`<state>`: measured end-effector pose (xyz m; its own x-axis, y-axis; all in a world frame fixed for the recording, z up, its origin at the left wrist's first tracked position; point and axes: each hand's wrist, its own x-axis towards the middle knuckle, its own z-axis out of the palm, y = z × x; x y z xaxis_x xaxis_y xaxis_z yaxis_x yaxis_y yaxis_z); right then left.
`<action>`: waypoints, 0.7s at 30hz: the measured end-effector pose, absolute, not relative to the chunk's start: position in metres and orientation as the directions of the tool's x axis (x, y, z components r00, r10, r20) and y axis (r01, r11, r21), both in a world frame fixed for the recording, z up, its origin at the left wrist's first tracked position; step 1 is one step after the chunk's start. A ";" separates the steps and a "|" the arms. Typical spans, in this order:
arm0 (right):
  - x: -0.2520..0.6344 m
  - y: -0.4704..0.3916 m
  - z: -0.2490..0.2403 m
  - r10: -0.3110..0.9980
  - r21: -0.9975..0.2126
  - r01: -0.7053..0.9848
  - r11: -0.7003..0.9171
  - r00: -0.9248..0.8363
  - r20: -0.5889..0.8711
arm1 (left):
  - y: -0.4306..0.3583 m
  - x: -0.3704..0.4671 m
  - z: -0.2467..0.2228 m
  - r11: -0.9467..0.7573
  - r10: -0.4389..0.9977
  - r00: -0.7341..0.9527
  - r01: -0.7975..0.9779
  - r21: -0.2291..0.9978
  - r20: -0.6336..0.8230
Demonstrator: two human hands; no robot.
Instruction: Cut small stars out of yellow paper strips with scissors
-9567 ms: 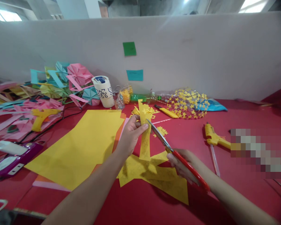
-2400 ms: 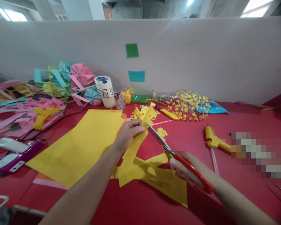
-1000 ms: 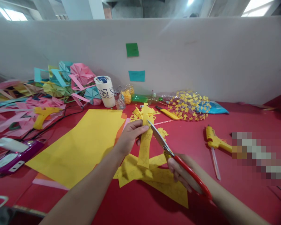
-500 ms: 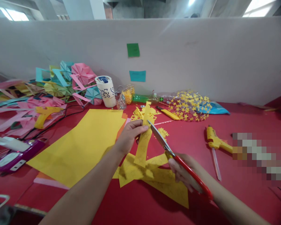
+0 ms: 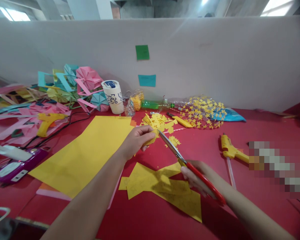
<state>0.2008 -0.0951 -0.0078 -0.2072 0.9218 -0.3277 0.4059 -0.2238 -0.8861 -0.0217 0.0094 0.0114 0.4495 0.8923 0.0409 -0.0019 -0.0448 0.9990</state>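
My left hand (image 5: 137, 140) pinches a strip of yellow paper (image 5: 153, 136) between thumb and fingers, turned so that it looks short from here. In my right hand (image 5: 198, 178) is a pair of red-handled scissors (image 5: 176, 151), blades pointing up and left. Their tip meets the right edge of the strip, and the blades look nearly closed. Below both hands lie overlapping pieces of yellow paper (image 5: 162, 190) with faint pencil marks. Just beyond the blades is a small heap of cut yellow stars (image 5: 173, 141), with yellow paper scraps (image 5: 156, 120) farther back.
Large yellow sheets (image 5: 90, 150) lie left on the red table. A purple power strip (image 5: 17, 166) and yellow glue gun (image 5: 46, 123) are farther left; another glue gun (image 5: 231, 148) is right. A cup (image 5: 113, 96), box cutter (image 5: 182, 121), green bottle (image 5: 151, 104) and star-covered plastic (image 5: 203, 113) stand behind.
The strip, earlier held upright and long, now appears short and turned in my left fingers. The scissors stay at nearly the same place, against its edge.
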 end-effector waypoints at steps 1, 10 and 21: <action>0.201 -0.095 -0.008 0.917 -0.878 0.420 -0.229 -0.209 -0.339 | 0.010 -0.022 0.011 -0.059 0.893 0.449 0.018 0.998 0.044; 0.199 -0.095 -0.017 0.910 -0.895 0.253 -0.367 -0.100 -0.402 | 0.011 -0.016 0.008 -0.417 0.909 0.090 0.151 0.896 0.408; 0.201 -0.095 -0.026 0.926 -0.953 0.150 -0.264 -0.237 -0.294 | -0.008 0.011 -0.008 0.077 0.822 0.569 -0.062 0.995 -0.029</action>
<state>0.2012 -0.0950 -0.0261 -0.2368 0.9261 -0.2938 0.1495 -0.2640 -0.9529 0.0113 -0.0076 -0.0079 0.5687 0.8220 -0.0285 -0.0618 0.0772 0.9951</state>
